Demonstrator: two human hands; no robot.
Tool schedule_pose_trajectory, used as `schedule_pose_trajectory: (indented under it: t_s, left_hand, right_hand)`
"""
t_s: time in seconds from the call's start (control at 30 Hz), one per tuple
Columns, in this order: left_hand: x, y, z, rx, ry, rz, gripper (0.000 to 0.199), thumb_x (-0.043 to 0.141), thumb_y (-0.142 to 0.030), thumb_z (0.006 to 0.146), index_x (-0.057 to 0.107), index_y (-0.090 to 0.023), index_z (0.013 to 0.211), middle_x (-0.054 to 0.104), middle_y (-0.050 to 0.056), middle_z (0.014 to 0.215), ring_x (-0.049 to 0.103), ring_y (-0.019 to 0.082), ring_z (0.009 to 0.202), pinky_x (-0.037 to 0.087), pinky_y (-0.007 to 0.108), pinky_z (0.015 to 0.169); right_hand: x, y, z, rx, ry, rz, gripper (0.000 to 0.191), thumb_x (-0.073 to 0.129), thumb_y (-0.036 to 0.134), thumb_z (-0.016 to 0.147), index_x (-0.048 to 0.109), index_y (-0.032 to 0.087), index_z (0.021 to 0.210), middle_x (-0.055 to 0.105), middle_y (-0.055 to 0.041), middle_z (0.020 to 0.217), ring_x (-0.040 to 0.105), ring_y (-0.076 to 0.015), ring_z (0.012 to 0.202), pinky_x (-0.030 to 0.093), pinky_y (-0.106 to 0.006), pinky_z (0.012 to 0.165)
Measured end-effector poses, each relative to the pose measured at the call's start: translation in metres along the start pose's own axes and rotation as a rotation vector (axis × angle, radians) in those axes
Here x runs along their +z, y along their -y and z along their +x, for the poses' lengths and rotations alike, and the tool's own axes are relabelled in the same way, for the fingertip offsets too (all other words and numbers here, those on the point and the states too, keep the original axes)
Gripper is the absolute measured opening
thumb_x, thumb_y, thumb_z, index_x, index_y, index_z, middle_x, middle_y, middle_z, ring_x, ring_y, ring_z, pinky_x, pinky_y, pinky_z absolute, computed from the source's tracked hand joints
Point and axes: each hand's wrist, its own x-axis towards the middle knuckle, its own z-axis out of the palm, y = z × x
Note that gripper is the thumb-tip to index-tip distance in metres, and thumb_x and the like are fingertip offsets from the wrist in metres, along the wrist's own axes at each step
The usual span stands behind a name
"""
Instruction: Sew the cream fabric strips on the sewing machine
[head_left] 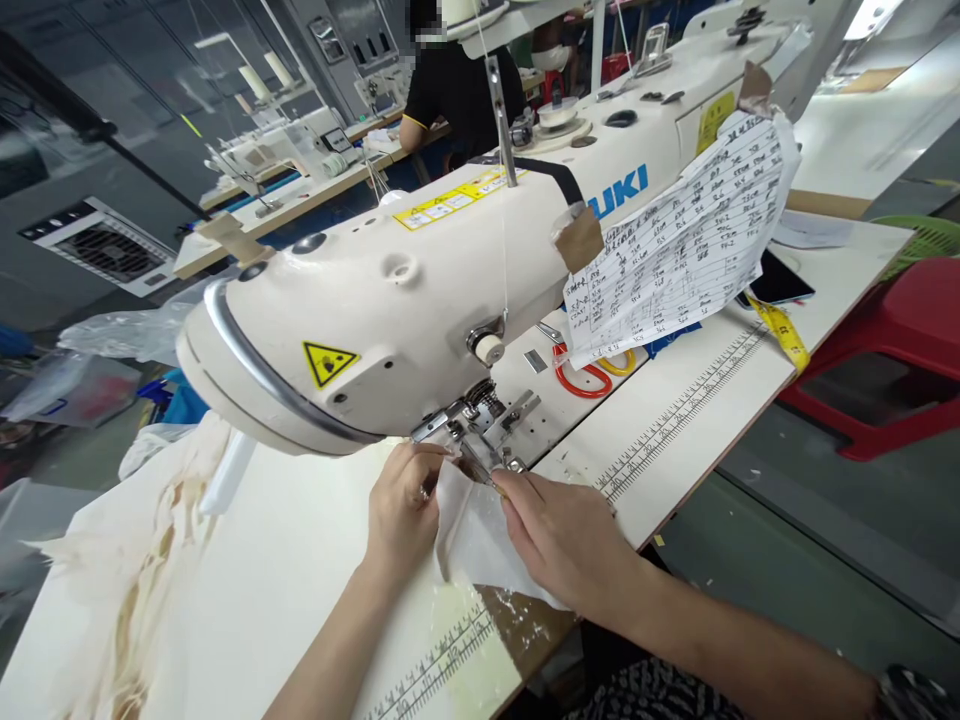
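A piece of white fabric [480, 535] lies under the needle end of a large white sewing machine [420, 290]. My left hand [403, 505] pinches the fabric's left edge, close to the presser foot parts [487, 450]. On the other side, my right hand [559, 540] grips the fabric's upper right part, its thumb and forefinger together just in front of the metal parts. The fingertips of both hands are partly hidden. White thread runs down the machine's front to a tension knob [490, 348].
Scissors with red and yellow handles [583, 378] lie behind the needle area. A handwritten sheet [682, 235] hangs on the machine. Pale fabric [154, 570] is heaped at left. A red stool [885, 350] stands right. Another person [461, 100] sits farther back.
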Motion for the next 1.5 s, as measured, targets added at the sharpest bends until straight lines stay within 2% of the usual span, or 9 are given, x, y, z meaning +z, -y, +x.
schedule_pose_trajectory:
  t_s: [0.13,0.23,0.33,0.47,0.67,0.73,0.9,1.17,1.5]
  left_hand:
    - [-0.003,0.000,0.001,0.254,0.028,0.175,0.019,0.047,-0.007,0.095,0.058,-0.021,0.102,0.068,0.007,0.095,0.063,0.020,0.088,0.054,0.034,0.076]
    - [-0.005,0.000,0.002,0.333,0.097,0.225,0.023,0.044,-0.005,0.096,0.055,-0.018,0.112,0.067,0.009,0.099,0.061,0.022,0.094,0.056,0.034,0.078]
    - [-0.008,-0.003,0.002,0.312,0.163,0.168,0.024,0.044,-0.003,0.095,0.054,-0.016,0.112,0.065,0.011,0.101,0.060,0.021,0.095,0.057,0.033,0.077]
    - [-0.012,-0.013,0.000,0.258,0.251,0.112,0.030,0.041,-0.002,0.094,0.055,-0.014,0.117,0.061,0.013,0.109,0.059,0.023,0.099,0.058,0.038,0.081]
    - [-0.002,-0.037,-0.005,0.125,0.268,0.261,0.032,0.040,-0.008,0.093,0.059,-0.011,0.118,0.059,0.015,0.114,0.057,0.027,0.100,0.061,0.044,0.080]
    - [0.003,-0.043,-0.007,0.090,0.269,0.296,0.034,0.041,-0.008,0.091,0.060,-0.011,0.119,0.059,0.016,0.117,0.057,0.030,0.106,0.061,0.045,0.084]
    - [0.009,-0.047,-0.018,0.085,0.241,0.292,0.041,0.039,-0.015,0.094,0.055,-0.005,0.130,0.058,0.019,0.128,0.052,0.032,0.122,0.054,0.049,0.099]
    - [0.009,-0.045,-0.022,0.134,0.215,0.325,0.043,0.038,-0.017,0.094,0.057,-0.003,0.130,0.062,0.017,0.130,0.056,0.031,0.122,0.052,0.046,0.100]
    - [0.011,-0.039,-0.020,0.024,0.224,0.278,0.046,0.036,-0.024,0.099,0.050,-0.008,0.140,0.056,0.017,0.139,0.050,0.030,0.131,0.047,0.049,0.107]
  right_hand:
    - [0.006,0.000,0.000,-0.025,-0.040,-0.101,0.026,0.051,0.011,0.097,0.057,0.013,0.122,0.074,-0.0065,0.090,0.069,-0.0214,0.070,0.043,-0.030,0.051]
    - [0.008,0.001,-0.002,-0.030,-0.056,-0.172,0.031,0.053,0.011,0.095,0.056,0.010,0.126,0.074,-0.0082,0.088,0.069,-0.0228,0.065,0.043,-0.032,0.050]
    - [0.002,0.001,-0.012,0.008,-0.043,-0.149,0.032,0.052,0.009,0.093,0.055,0.009,0.125,0.074,-0.0086,0.086,0.071,-0.0237,0.065,0.044,-0.032,0.049]
    - [-0.011,-0.004,-0.045,0.019,-0.040,0.071,0.023,0.043,0.008,0.093,0.055,0.018,0.109,0.071,-0.0028,0.080,0.070,-0.0210,0.061,0.044,-0.031,0.050]
    - [-0.024,-0.013,-0.084,-0.013,0.031,0.163,0.025,0.036,0.007,0.094,0.051,0.023,0.105,0.070,0.0006,0.079,0.070,-0.0181,0.063,0.047,-0.029,0.052]
    - [-0.027,-0.015,-0.086,-0.036,0.058,0.124,0.028,0.035,0.007,0.095,0.052,0.022,0.111,0.071,-0.0017,0.085,0.071,-0.0191,0.067,0.049,-0.029,0.055]
    - [-0.029,-0.020,-0.079,-0.116,-0.007,-0.021,0.034,0.034,0.011,0.099,0.048,0.018,0.129,0.073,-0.0089,0.098,0.071,-0.0215,0.066,0.054,-0.030,0.057]
    - [-0.031,-0.022,-0.073,-0.144,0.043,-0.014,0.034,0.034,0.010,0.099,0.049,0.017,0.129,0.071,-0.0066,0.093,0.070,-0.0206,0.068,0.053,-0.030,0.055]
    - [-0.033,-0.018,-0.056,-0.151,0.078,-0.081,0.034,0.033,0.008,0.098,0.056,0.013,0.123,0.070,-0.0095,0.091,0.070,-0.0223,0.069,0.050,-0.030,0.053]
